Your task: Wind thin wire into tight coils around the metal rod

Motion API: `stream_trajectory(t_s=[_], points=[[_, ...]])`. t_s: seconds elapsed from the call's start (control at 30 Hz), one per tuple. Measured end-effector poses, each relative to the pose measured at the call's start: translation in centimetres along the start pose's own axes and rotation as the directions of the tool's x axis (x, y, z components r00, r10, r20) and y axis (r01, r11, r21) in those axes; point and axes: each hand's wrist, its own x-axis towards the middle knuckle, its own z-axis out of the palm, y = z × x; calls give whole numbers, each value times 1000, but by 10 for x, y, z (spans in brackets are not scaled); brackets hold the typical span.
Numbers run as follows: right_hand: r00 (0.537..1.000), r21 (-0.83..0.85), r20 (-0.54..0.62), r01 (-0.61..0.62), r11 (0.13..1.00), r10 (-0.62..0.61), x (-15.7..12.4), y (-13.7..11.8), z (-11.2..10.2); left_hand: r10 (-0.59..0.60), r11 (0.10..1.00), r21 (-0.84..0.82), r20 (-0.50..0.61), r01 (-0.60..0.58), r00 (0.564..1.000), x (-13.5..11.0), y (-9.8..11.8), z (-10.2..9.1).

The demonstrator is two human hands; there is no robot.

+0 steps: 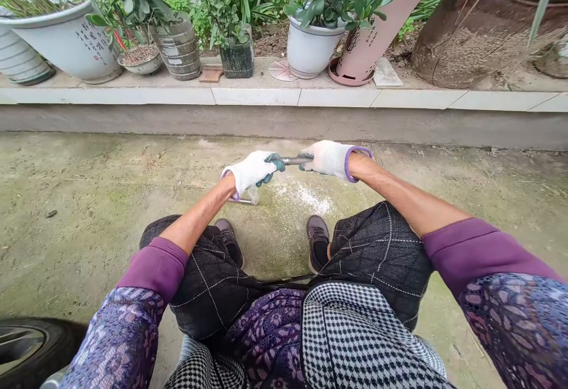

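Note:
Both my hands wear white knitted gloves with purple cuffs. My left hand (252, 171) is closed round one end of a grey metal rod (293, 160). My right hand (329, 158) is closed round the rod's other end. The rod lies level between them, above the ground in front of my knees. Below my left hand a small pale netted object (252, 196) and a thin metal piece lie on the concrete; what they are is unclear. A patch of white powder or grit (310, 197) is spread on the ground between my shoes.
I sit low with my knees apart on a mossy concrete floor (89, 211). A raised tiled ledge (257, 96) runs across ahead, lined with potted plants such as a white pot (309, 51). A tyre (26, 347) shows at bottom left.

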Motion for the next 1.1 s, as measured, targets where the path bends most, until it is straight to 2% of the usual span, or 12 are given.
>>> stream_trajectory(t_s=[0.1, 0.2, 0.27, 0.37, 0.5, 0.57, 0.67, 0.77, 0.83, 0.9, 1.0, 1.1], points=[[982, 52, -174, -64, 997, 72, -3, -2, -11, 35, 969, -244, -45, -45, 998, 5, -2, -2], [970, 373, -215, -22, 928, 110, -14, -10, -16, 70, 911, -404, -56, -87, 996, 9, -4, -6], [976, 548, -200, 37, 835, 89, -21, -16, -17, 93, 892, -437, -72, -115, 993, 8, -3, -7], [992, 685, -122, 98, 722, -19, -28, -23, -19, 103, 910, -392, -92, -132, 990, 4, 4, -7], [990, 743, 30, 72, 666, -140, -34, -23, -21, 93, 952, -286, -60, -107, 994, -4, 13, -9], [973, 712, 136, 35, 701, -187, -36, -20, -20, 139, 964, -230, -4, -136, 990, -5, 12, -12], [937, 577, 271, 25, 816, -221, -38, -16, -14, 197, 978, -86, 54, -192, 979, -2, 3, -13], [935, 279, 326, 47, 959, -141, -35, -11, -2, 157, 985, 56, 92, -163, 983, 2, -8, -9], [954, 0, 293, 67, 998, -64, -29, -9, 6, 104, 989, 92, 113, -115, 988, 4, -11, -4], [970, -186, 240, 71, 980, -25, -22, -8, 10, 64, 993, 95, 99, -73, 993, 4, -9, 2], [987, -270, 159, 49, 961, -6, -13, -6, 8, 38, 999, 10, 41, -39, 998, 4, -2, 7], [1000, -277, 1, -29, 960, 31, -9, -1, 1, 46, 990, -132, -11, -47, 999, 4, 3, 5]])
